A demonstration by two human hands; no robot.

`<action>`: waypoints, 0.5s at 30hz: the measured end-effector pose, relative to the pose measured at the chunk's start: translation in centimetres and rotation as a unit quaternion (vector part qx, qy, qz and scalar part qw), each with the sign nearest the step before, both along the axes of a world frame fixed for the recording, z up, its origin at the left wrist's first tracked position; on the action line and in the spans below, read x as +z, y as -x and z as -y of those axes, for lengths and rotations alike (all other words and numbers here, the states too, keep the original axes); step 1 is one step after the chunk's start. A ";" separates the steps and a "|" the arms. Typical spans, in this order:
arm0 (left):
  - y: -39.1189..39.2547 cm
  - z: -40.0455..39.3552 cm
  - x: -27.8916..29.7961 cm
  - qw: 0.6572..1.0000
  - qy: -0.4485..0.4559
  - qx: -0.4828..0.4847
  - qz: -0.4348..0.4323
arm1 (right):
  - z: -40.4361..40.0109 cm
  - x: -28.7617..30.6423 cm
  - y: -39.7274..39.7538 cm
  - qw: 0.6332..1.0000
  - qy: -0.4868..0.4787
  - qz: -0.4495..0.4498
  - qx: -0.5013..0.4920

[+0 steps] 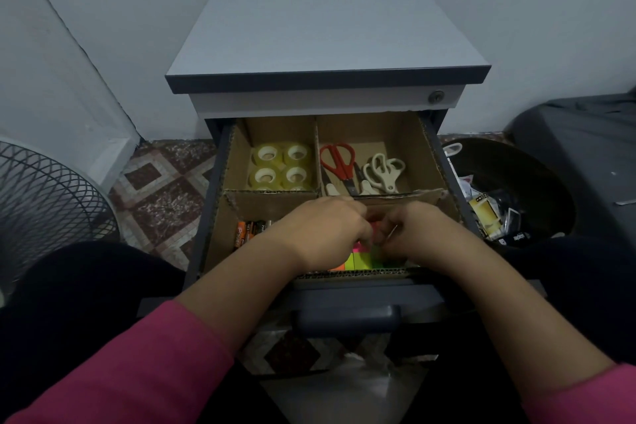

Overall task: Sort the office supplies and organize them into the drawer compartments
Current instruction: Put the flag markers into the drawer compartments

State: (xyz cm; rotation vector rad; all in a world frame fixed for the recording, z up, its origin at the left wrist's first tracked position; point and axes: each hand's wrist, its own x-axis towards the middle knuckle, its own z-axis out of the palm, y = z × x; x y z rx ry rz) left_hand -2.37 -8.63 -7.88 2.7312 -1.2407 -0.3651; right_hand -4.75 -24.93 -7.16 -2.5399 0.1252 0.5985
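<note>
While a grey cabinet (323, 27) stands against the wall, its open drawer (347, 299) holds a cardboard divider (318, 155). The back left compartment holds clear tape rolls (281, 167); the back right holds red scissors (339, 162) and white scissors (383, 170). In the front compartment, batteries (246, 232) lie at left. The left hand (323, 234) and right hand (416, 234), fingers curled, meet above neon sticky notes (359, 260); what they grip cannot be told.
</note>
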 end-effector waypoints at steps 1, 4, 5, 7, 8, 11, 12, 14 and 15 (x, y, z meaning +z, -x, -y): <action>0.0 0.0 0.0 1.000 0.001 -0.001 0.000 | 0.1 -0.1 0.0 1.000 0.009 -0.002 0.005; 0.0 0.0 0.0 1.000 0.002 -0.002 0.007 | 0.6 -0.3 -0.1 0.999 0.029 0.014 -0.003; 0.0 0.0 -0.1 1.000 0.003 -0.002 0.010 | 0.7 -0.4 -0.2 0.998 0.050 0.032 -0.007; -0.1 0.0 -0.2 1.000 0.004 -0.004 0.014 | 0.7 -0.8 -0.6 0.993 0.096 0.072 -0.016; -0.1 0.0 -0.2 1.000 0.002 -0.006 0.014 | 0.7 -1.1 -0.7 0.990 0.112 0.085 -0.020; -0.1 0.0 -0.3 1.000 -0.003 -0.006 0.011 | 0.1 -1.7 -1.0 0.985 0.133 0.110 -0.012; -0.1 0.0 -0.3 1.000 -0.003 -0.007 0.011 | -0.1 -1.8 -1.0 0.984 0.139 0.112 -0.007; -0.1 0.1 -0.2 1.000 -0.002 -0.008 0.011 | -0.5 -1.9 -1.1 0.982 0.153 0.111 0.002; -0.1 0.1 -0.1 1.000 -0.003 -0.009 0.010 | -0.5 -2.0 -1.2 0.981 0.157 0.111 0.004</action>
